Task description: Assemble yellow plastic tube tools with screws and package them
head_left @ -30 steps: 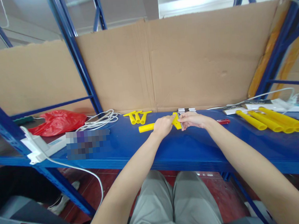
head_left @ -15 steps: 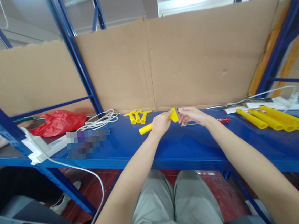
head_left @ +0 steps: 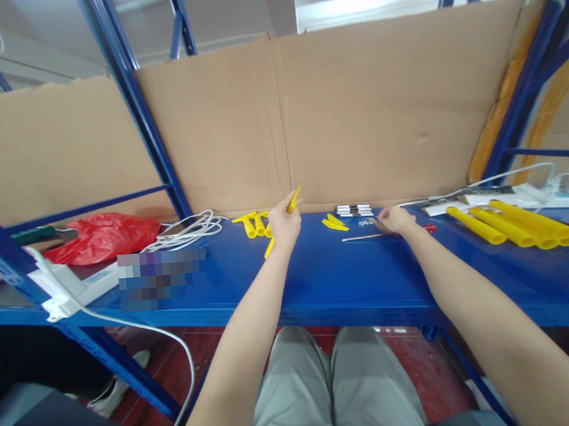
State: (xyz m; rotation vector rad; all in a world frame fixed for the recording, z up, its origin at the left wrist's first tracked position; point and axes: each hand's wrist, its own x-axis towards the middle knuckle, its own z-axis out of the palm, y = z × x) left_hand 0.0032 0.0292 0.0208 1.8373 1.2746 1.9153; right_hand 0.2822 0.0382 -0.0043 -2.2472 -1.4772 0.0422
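Note:
My left hand (head_left: 285, 225) is closed around a yellow plastic scraper (head_left: 293, 200), its head showing above the fingers and its handle end below. At the right, my right hand (head_left: 396, 220) is closed on a thin metal piece (head_left: 380, 226), low over the table by a screwdriver (head_left: 360, 238) with a red handle. Between the hands lie loose yellow plastic pieces (head_left: 334, 223), small silvery screws (head_left: 365, 222) and a row of black-and-white strips (head_left: 353, 211). Several T-shaped yellow scrapers (head_left: 249, 226) rest beside my left hand, partly hidden by it.
Several yellow tubes (head_left: 522, 226) lie at the right of the blue table (head_left: 329, 281). On the left are a coiled white cable (head_left: 194, 230), a red plastic bag (head_left: 113, 234) and a white power strip (head_left: 97, 283). Cardboard (head_left: 380, 113) stands along the back.
My hands have parted. The left went left and tipped the yellow scraper upright; the right left the scraper's head and moved right, toward the screwdriver. The strips and yellow pieces are now uncovered.

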